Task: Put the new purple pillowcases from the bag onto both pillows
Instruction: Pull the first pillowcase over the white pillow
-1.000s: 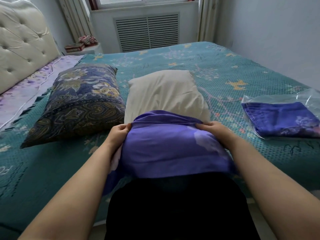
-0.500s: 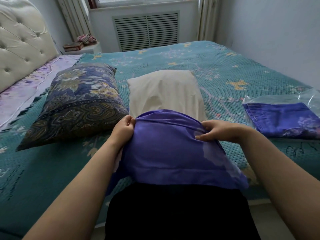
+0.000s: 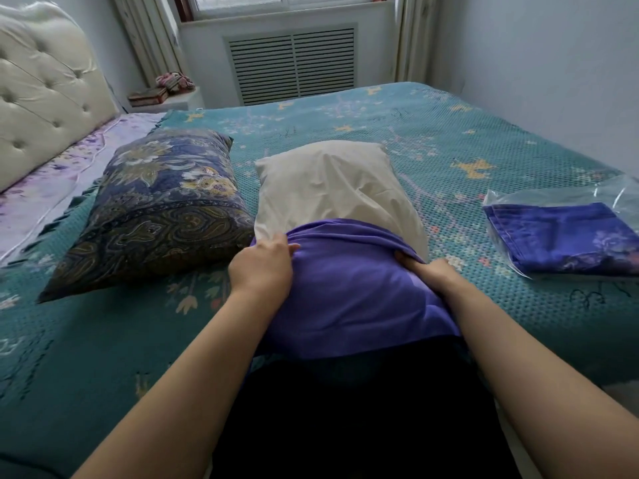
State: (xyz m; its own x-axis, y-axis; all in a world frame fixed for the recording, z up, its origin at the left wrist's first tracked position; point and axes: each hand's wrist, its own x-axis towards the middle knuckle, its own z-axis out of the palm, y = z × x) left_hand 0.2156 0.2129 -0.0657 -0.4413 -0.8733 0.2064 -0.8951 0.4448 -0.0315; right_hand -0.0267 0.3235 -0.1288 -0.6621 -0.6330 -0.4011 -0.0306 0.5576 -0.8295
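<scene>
A bare cream pillow (image 3: pixel 328 188) lies in the middle of the bed, its near end inside a purple pillowcase (image 3: pixel 349 292). My left hand (image 3: pixel 262 267) grips the pillowcase's open edge at the pillow's left side. My right hand (image 3: pixel 428 267) holds the same edge at the right side, fingers tucked under the fabric. To the left lies a second pillow (image 3: pixel 162 209) in a dark blue patterned cover. At the right, a clear plastic bag (image 3: pixel 553 198) holds another folded purple pillowcase (image 3: pixel 567 236).
The bed has a teal patterned bedspread (image 3: pixel 449 140) and a cream tufted headboard (image 3: pixel 45 102) at the left. A wall runs along the bed's right side. A bedside table (image 3: pixel 166 100) with small items stands by the radiator cover under the window.
My right hand has shifted from on top of the pillowcase's edge down to the pillow's right side. The left hand has opened its grip slightly and the edge sits about where it was.
</scene>
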